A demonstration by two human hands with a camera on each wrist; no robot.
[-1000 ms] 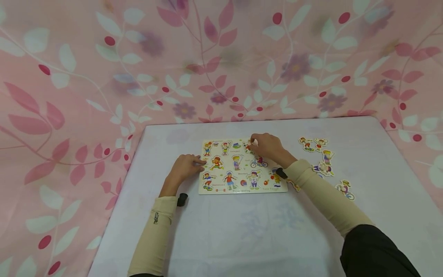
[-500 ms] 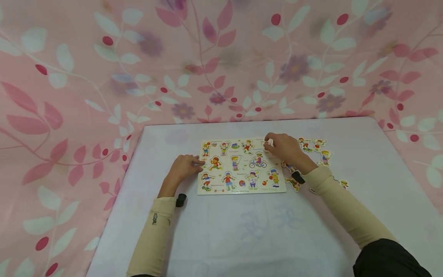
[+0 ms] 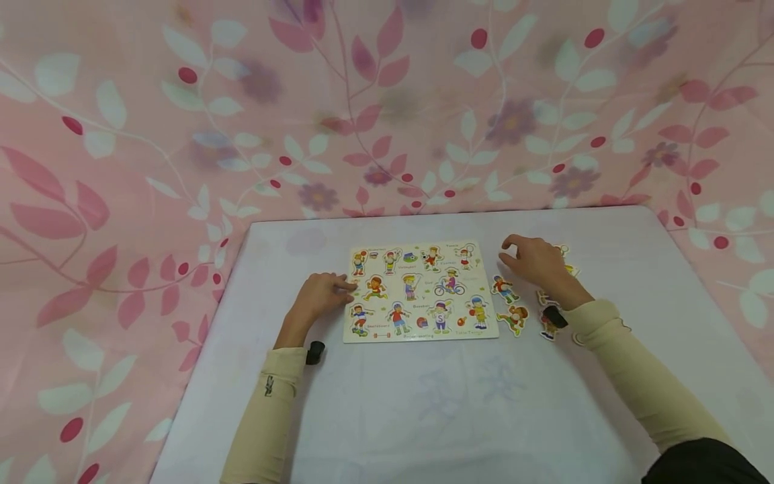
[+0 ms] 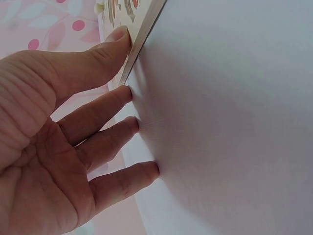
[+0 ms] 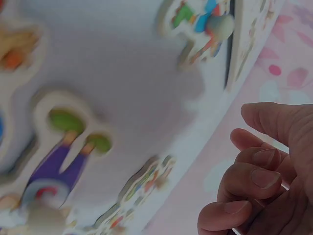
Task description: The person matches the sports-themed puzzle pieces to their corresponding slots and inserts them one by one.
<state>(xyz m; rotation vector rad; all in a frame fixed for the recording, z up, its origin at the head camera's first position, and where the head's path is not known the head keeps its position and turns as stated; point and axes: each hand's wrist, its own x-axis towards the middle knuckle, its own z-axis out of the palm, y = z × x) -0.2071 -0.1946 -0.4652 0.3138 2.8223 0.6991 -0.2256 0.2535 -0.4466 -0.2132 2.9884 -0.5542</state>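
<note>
A cream puzzle board [image 3: 394, 288] printed with children playing sports lies flat on the table. My left hand [image 3: 322, 294] is at its left edge; in the left wrist view the thumb [image 4: 115, 46] rests on the board [image 4: 144, 24] while the other fingertips touch the tablecloth. My right hand [image 3: 538, 263] is above the table, right of the board's upper corner, fingers loosely bent and nothing between them. Below it lie a loose puzzle piece of a child in blue [image 3: 504, 289] and a running-figure piece [image 3: 514, 320]. A purple-trousered figure piece [image 5: 61, 161] with a knob shows in the right wrist view.
More loose pieces lie partly hidden under my right hand and forearm, among them one near the wrist [image 3: 548, 327] and one by the sleeve [image 3: 577, 339]. The white-covered table [image 3: 411, 403] meets a pink floral cloth [image 3: 387, 114] behind.
My right hand has moved right, from the board's upper right part to beside the board, uncovering the tennis figure in that corner. My left hand stays at the left edge.
</note>
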